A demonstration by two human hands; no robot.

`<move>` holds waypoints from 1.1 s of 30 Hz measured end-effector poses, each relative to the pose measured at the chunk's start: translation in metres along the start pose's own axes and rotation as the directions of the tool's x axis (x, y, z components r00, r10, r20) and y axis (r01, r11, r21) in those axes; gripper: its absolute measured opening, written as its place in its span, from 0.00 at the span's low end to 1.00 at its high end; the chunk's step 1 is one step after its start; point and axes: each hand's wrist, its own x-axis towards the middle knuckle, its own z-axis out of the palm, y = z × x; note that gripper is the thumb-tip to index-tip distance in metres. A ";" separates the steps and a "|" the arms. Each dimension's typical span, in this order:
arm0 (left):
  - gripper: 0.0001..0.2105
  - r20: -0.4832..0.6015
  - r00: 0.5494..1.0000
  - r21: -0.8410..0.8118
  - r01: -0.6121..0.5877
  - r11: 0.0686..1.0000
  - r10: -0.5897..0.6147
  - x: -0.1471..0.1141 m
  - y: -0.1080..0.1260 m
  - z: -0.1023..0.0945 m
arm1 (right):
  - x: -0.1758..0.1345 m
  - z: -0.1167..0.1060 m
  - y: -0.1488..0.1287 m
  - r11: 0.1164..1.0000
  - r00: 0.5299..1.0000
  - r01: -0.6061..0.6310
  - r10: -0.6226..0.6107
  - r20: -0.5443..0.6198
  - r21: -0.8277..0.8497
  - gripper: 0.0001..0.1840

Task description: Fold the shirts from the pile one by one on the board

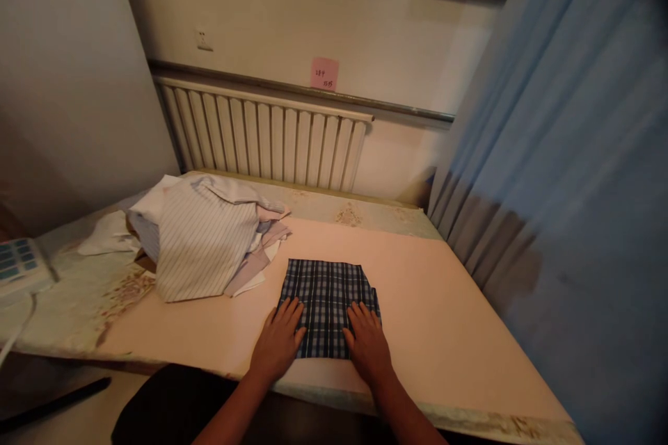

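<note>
A dark blue plaid piece of cloth (326,299) lies flat on the pale pink table cover (428,320), near the table's front edge. Its upper right corner is cut or folded at a slant. My left hand (279,334) rests palm down on the cloth's left edge, fingers stretched out. On the right edge my right hand (368,337) lies flat too, its fingers spread and thumb pointing inward. Neither hand grips the cloth.
A heap of fabric with a striped piece (203,243) on top lies at the left of the table. Beyond it stand a radiator (271,135) and a wall with a pink note (324,74). A blue curtain (563,188) hangs at the right. A white device (24,268) sits far left.
</note>
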 end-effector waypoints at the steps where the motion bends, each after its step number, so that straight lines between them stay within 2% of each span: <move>1: 0.24 0.000 1.000 -0.002 0.001 1.000 -0.001 0.000 0.000 0.000 | 0.000 0.000 0.000 1.000 1.000 -0.006 0.006 0.000 0.002 0.23; 8: 0.23 -0.025 1.000 -0.028 0.008 1.000 -0.009 0.000 0.000 0.001 | 0.000 0.000 0.001 1.000 1.000 0.016 -0.016 0.007 -0.008 0.23; 26: 0.23 -0.019 1.000 -0.006 0.006 1.000 -0.006 -0.001 0.001 -0.002 | 0.000 -0.003 -0.003 0.999 1.000 -0.025 0.026 -0.010 0.025 0.22; 33: 0.24 -0.028 1.000 -0.017 -0.004 1.000 0.004 -0.001 0.001 -0.001 | 0.001 -0.002 -0.001 1.000 0.999 -0.011 0.012 0.046 -0.008 0.23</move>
